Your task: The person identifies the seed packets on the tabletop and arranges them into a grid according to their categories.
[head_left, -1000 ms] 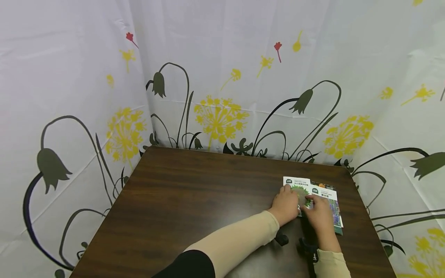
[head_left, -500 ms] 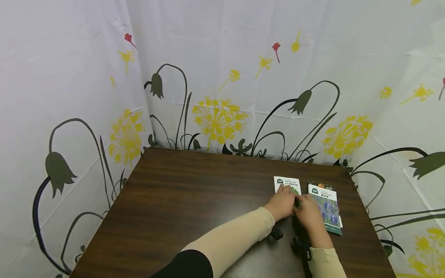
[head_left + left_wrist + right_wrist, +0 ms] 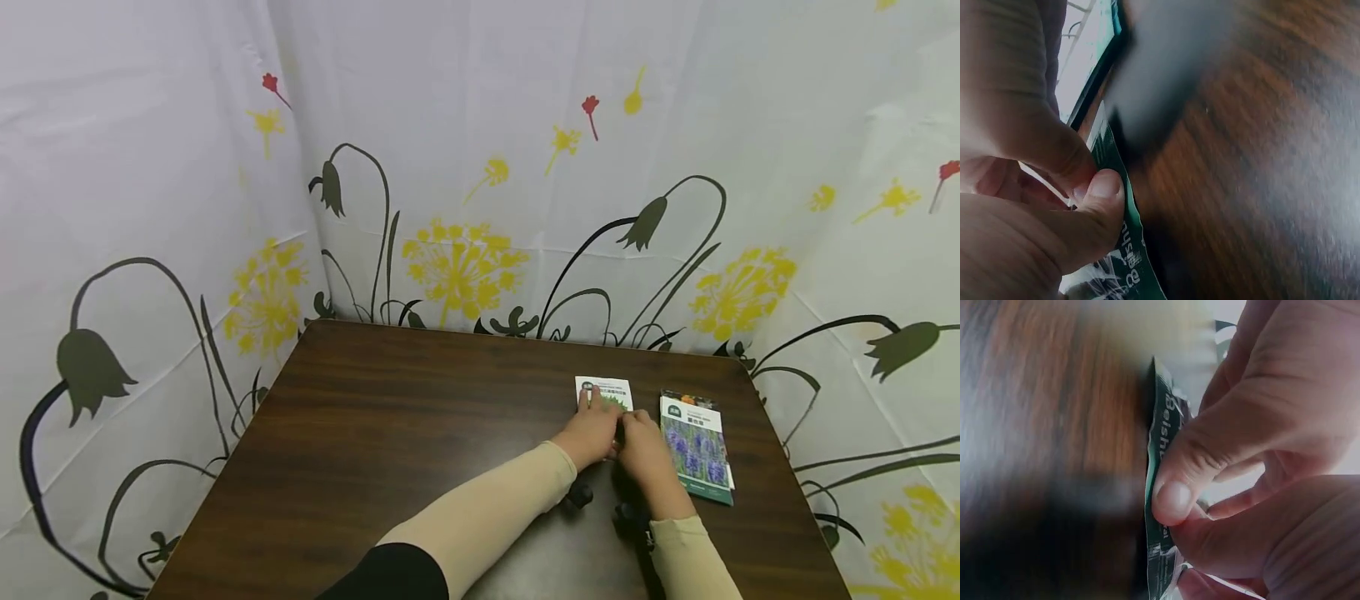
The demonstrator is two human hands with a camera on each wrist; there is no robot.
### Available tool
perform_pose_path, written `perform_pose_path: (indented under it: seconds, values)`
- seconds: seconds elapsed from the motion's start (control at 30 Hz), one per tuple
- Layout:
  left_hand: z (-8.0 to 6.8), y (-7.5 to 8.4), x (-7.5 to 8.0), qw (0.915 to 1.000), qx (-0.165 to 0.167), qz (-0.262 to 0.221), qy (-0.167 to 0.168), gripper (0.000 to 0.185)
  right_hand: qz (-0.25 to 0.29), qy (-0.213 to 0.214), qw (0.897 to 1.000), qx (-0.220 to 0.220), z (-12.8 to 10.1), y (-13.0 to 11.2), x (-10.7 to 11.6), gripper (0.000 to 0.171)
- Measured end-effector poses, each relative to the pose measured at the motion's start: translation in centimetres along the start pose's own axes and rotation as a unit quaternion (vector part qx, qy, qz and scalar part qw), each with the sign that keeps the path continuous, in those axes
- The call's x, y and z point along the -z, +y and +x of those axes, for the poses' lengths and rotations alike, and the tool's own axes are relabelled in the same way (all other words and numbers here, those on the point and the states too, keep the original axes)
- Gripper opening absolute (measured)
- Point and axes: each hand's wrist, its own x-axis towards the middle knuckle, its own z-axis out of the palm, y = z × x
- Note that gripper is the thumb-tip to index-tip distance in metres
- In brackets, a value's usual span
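Small white-and-green paper seed packet (image 3: 604, 395) near the dark wooden table's (image 3: 390, 433) far right corner, near edge pinched by left hand (image 3: 592, 435) and right hand (image 3: 642, 450) (thumbs on top), purple-flowered packet (image 3: 694, 448) just beside.

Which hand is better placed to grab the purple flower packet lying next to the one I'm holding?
Right, probably. The right hand lies directly beside the purple flower packet, while the left hand sits on the far side of the held packet. Both hands pinch that packet now, so the right would have to let go.
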Motion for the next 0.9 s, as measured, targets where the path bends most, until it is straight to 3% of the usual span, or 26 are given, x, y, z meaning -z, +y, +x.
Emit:
perform_pose_path:
  seconds: [0.13, 0.23, 0.4, 0.57, 0.9]
  values:
    - [-0.4, -0.6, 0.3, 0.9959, 0.002, 0.09, -0.006, 0.075, 0.02, -0.009, 0.999, 0.027, 0.5, -1.0, -0.3, 0.058]
    - [-0.6, -1.1, 0.5, 0.9943, 0.001, 0.107, -0.01, 0.077, 0.03, -0.011, 0.999, 0.039, 0.8, -1.5, -0.4, 0.059]
    - [-0.9, -2.4, 0.6, 0.9994, -0.001, 0.031, -0.015, 0.096, 0.013, -0.004, 0.999, 0.04, 0.8, -2.1, -0.6, 0.058]
    - [-1.2, -3.7, 0.3, 0.9989, 0.012, -0.043, -0.013, 0.1, 0.003, 0.01, 0.999, 0.044, 0.8, -2.5, -1.4, 0.053]
    - [-0.8, -4.8, 0.5, 0.9982, 0.018, -0.05, -0.028, 0.101, -0.001, 0.055, 0.997, 0.059, 1.6, -3.0, -2.3, 0.06]
